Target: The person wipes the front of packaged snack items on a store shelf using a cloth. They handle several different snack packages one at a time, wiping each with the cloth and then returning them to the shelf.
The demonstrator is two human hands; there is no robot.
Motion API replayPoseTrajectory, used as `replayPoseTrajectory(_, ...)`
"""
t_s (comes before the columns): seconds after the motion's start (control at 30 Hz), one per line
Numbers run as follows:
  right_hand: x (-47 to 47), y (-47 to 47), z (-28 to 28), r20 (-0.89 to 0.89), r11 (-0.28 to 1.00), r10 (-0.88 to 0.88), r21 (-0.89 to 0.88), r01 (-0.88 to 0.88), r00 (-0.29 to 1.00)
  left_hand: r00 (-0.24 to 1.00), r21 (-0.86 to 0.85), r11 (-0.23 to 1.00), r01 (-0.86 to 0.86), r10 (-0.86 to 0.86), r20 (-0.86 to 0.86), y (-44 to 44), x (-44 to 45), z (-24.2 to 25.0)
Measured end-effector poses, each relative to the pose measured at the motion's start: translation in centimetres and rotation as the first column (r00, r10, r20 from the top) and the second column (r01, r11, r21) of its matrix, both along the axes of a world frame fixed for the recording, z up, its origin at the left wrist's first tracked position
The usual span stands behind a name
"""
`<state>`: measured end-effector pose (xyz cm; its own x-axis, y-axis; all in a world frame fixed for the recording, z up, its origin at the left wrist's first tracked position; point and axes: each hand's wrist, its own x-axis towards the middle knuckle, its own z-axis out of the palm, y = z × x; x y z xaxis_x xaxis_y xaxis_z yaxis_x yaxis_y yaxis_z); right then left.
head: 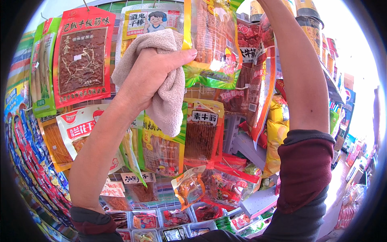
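My left hand [152, 72] grips a beige terry cloth [172, 106], which hangs in folds below the fingers. Its thumb lies against the left edge of a clear, yellow-and-green snack packet [208, 39] hanging in front of me. Behind the cloth, a grey-white packet [151, 18] with a cartoon figure is partly covered. My right forearm [299, 66] reaches up past the packet's right side, and the hand itself is beyond the top edge of the view. Under the cloth hangs another yellow-and-green packet [163, 148], beside a red-edged packet of brown strips [202, 133].
A large red packet [84, 57] and a green one [45, 66] hang at left on the wire grid rack. Clear plastic bins [145, 213] of small packs line the bottom. A metal shelf bracket [251, 148] juts out at right, near yellow bags [275, 142].
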<state>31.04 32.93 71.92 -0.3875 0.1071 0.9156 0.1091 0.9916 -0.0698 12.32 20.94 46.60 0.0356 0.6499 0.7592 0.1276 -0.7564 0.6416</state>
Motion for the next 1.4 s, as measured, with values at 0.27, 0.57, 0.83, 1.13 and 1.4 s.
replayPoseTrajectory(0.27,-0.2,0.5,-0.4,-0.016,1.0,-0.03,0.009,0.03,0.999,0.998,0.053,0.999,-0.003,0.0,0.063,0.4,0.4,-0.5)
replayPoseTrajectory(0.57,-1.1,-0.7,-0.8,-0.028,0.98,-0.143,0.135,0.145,0.989,0.996,0.116,0.992,-0.048,0.04,0.075,0.6,-0.8,-1.1)
replayPoseTrajectory(0.83,-2.0,-0.9,-1.3,-0.045,0.963,-0.173,0.203,0.178,0.984,0.994,0.086,0.995,-0.05,0.04,0.105,-0.6,-0.6,-1.8)
replayPoseTrajectory(1.13,-1.3,-0.4,-1.3,-0.044,0.968,-0.136,0.206,0.142,0.99,0.994,0.219,0.972,0.085,-0.097,0.044,-1.7,0.7,-2.0)
replayPoseTrajectory(1.4,-1.0,-0.3,-1.0,-0.026,0.985,-0.11,0.134,0.113,0.994,0.996,0.164,0.986,-0.011,-0.003,0.085,-0.7,0.5,-1.3)
